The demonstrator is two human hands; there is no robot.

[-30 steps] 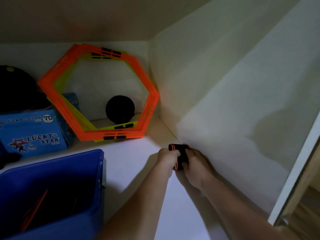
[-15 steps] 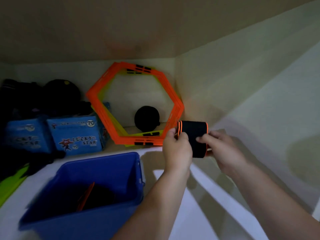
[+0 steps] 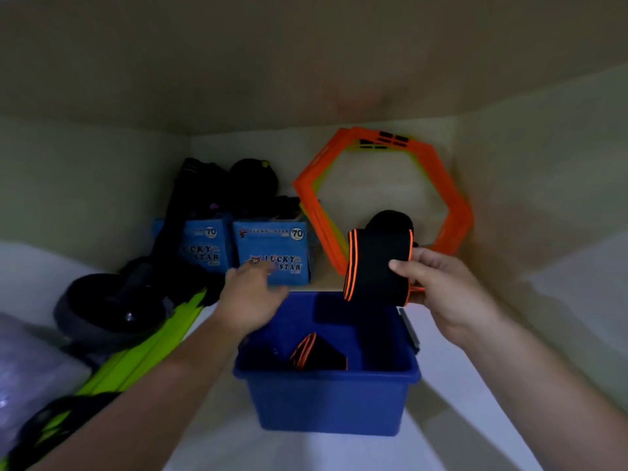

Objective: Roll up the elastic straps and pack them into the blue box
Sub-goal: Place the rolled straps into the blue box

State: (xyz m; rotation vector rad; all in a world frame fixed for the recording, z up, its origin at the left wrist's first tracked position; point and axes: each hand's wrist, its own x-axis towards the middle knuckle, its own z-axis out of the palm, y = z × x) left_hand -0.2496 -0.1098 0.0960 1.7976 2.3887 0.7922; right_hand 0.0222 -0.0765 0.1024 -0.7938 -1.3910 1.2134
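Observation:
My right hand (image 3: 438,287) grips a rolled black elastic strap with orange edge stripes (image 3: 372,266), held in the air above the far right corner of the blue box (image 3: 326,399). Inside the box lies another black and orange rolled strap (image 3: 316,355). My left hand (image 3: 251,294) hovers over the box's far left rim, fingers spread and blurred, holding nothing.
Orange and yellow hexagonal rings (image 3: 452,212) lean against the back wall with a black ball (image 3: 390,219) behind the strap. Two blue Lucky Star cartons (image 3: 272,253) stand behind the box. Black gear (image 3: 108,311) and lime green bars (image 3: 146,348) lie at the left.
My left hand has let go of the rolled strap and moved left. The right hand alone has carried the strap over the blue box. The view has swung left.

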